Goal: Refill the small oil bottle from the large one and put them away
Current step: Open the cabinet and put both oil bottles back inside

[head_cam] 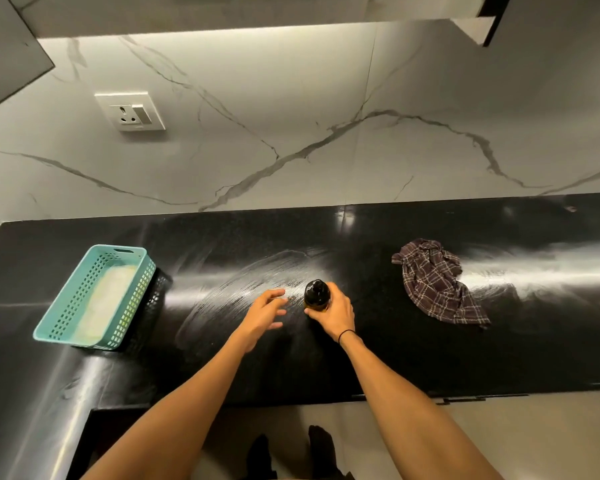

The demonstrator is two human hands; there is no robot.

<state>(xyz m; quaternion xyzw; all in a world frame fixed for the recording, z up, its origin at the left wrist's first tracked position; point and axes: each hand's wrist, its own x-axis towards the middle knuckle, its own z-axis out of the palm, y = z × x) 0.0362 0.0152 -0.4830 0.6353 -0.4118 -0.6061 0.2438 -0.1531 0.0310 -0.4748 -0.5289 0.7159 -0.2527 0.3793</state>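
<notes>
Black stone counter [430, 358] carries a small dark oil bottle [316, 294] gripped upright by the right hand [335, 313], while the left hand [262, 315] hovers beside it, fingers spread and relaxed.

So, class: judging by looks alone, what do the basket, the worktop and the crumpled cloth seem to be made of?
Basket: probably moulded plastic, matte turquoise; the sign is its regular grid of holes and its cut-out handle.
Worktop: likely polished stone, black; it throws back bright glare and shows wipe streaks.
Cloth: woven fabric, dark with a pale check; it lies in soft folds.
</notes>
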